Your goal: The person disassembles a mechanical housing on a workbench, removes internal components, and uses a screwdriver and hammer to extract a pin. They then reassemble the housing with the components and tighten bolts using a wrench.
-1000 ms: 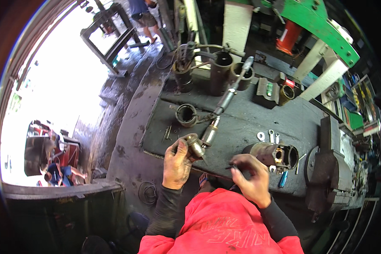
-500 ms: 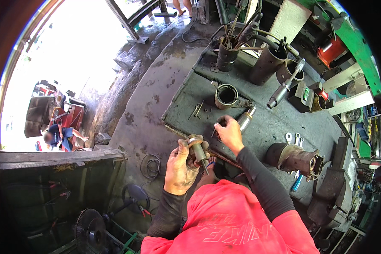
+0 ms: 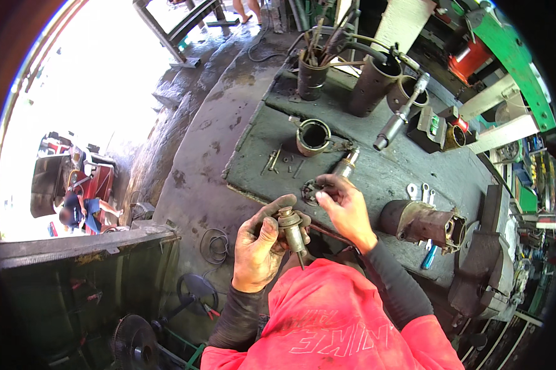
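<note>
My left hand (image 3: 257, 250) is closed around a flanged metal cylinder (image 3: 291, 231) with a thin stem pointing down from it. It is held in front of the bench's near edge. My right hand (image 3: 347, 209) is over that edge with its fingers curled and thumb drawn in; whatever they pinch, if anything, is hidden. Right by its fingertips lies a dark round metal part (image 3: 309, 192) on the bench. Behind the right hand a shiny cylindrical metal part (image 3: 347, 163) lies on the bench, partly covered by the fingers.
On the dark bench (image 3: 383, 179) stand an open metal ring housing (image 3: 313, 137), bolts (image 3: 272, 161), a large rusty housing (image 3: 421, 223), wrenches (image 3: 425, 192) and an air tool (image 3: 401, 117). Tall cans (image 3: 373, 86) stand at the back. Another person (image 3: 83, 206) sits far left.
The view has shifted slightly. My left hand has turned the flanged cylinder more upright, with its top now showing. My right hand has shifted toward me, and the dark round part beside it now shows.
</note>
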A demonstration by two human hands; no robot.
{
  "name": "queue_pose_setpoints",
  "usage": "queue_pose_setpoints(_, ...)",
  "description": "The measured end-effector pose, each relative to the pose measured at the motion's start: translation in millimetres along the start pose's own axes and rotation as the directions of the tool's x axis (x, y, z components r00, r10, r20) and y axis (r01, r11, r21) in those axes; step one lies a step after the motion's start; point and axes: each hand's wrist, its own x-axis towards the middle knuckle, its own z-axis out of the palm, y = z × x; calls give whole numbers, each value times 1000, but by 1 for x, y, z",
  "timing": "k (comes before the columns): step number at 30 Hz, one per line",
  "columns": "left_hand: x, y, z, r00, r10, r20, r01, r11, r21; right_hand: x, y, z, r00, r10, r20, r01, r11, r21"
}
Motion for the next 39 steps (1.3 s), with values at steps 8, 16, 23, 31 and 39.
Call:
queue_pose_setpoints(8,19,-17,45,995,-95,37,81,955,284,-58,-83,-65,898,-367,244,371,928,29)
queue_pose_setpoints(16,18,-31,94,958,-275,83,250,941,229,-97,-61,-97,997,-68,31,48,906,421)
queue_pose_setpoints(23,17,-42,119,929,-349,125,292,896,333,-122,-55,-115,997,81,-4,-58,740,670)
queue_pose_setpoints(31,13,-54,139,933,-329,144,241,870,430,-142,-57,-135,994,90,-56,-36,785,618)
queue_pose_setpoints(39,11,-62,147,935,-280,219,145,863,484,-152,-53,-146,990,-78,-122,127,869,478)
